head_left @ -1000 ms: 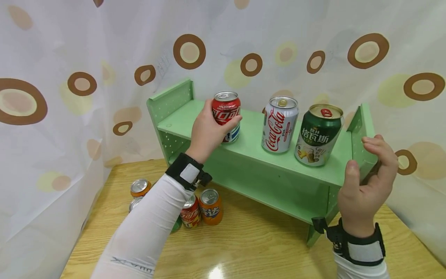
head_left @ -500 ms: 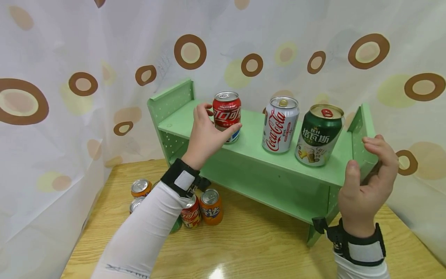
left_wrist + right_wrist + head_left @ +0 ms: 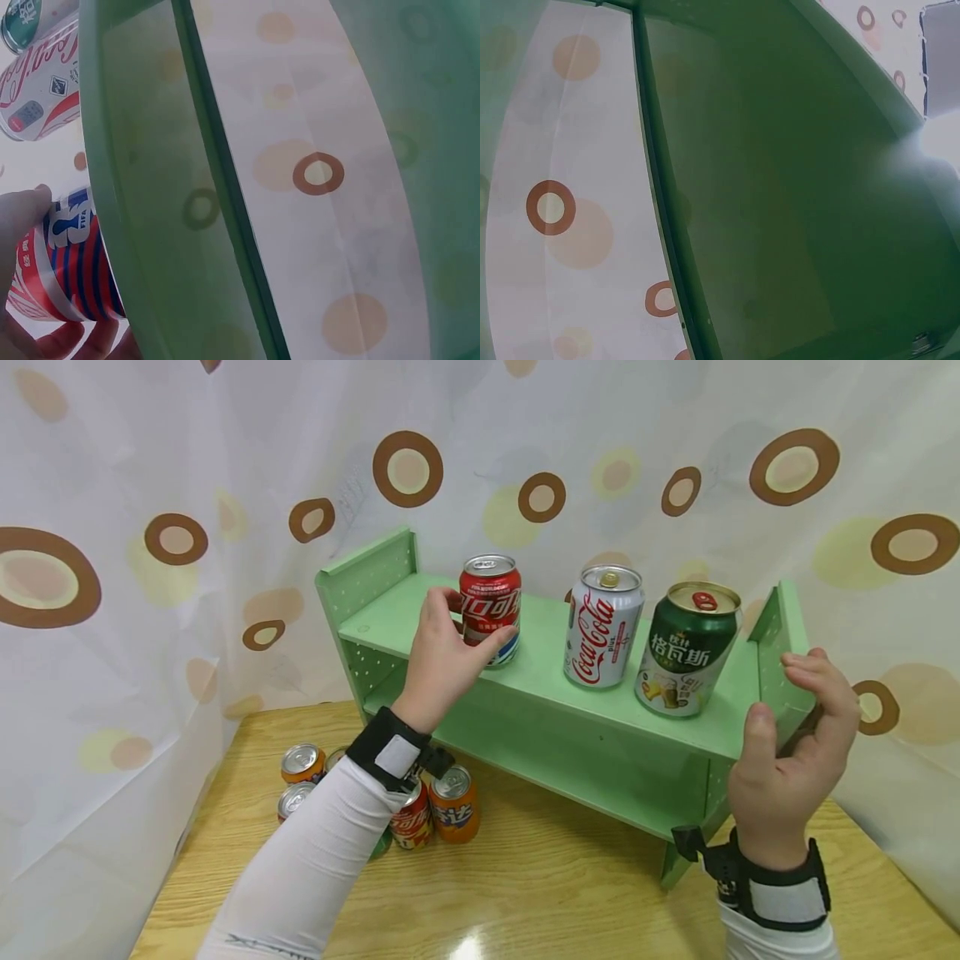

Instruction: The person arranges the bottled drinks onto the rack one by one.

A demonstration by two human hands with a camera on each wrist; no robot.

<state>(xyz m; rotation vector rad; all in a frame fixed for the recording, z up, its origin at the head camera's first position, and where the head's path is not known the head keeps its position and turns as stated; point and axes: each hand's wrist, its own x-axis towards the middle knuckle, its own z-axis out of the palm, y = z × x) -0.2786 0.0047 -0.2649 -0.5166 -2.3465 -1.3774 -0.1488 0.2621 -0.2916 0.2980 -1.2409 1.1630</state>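
Observation:
My left hand (image 3: 442,656) holds a red Coca-Cola can (image 3: 491,593) upright on the top board of a green shelf (image 3: 540,672), thumb across its front and fingers at its left side. From the left wrist view, the can (image 3: 71,255) shows blue and red stripes between the thumb and the curved fingers. To its right stand a white Coca-Cola plus can (image 3: 602,631) and a dark green can (image 3: 686,652) with a gold lid. My right hand (image 3: 798,760) is at the shelf's right end panel, thumb and loosely bent fingers spread apart. Its fingers do not show in the right wrist view.
Several cans stand on the wooden table (image 3: 525,893) at the left, partly behind my left arm, among them an orange can (image 3: 454,810) and a red can (image 3: 411,818). A spotted white curtain (image 3: 150,460) hangs behind the shelf.
The red Coca-Cola can has turned a little in place, its lettering shifting. My left wrist has moved slightly left and down, and the fingers now reach less far up the can. The right hand stays put.

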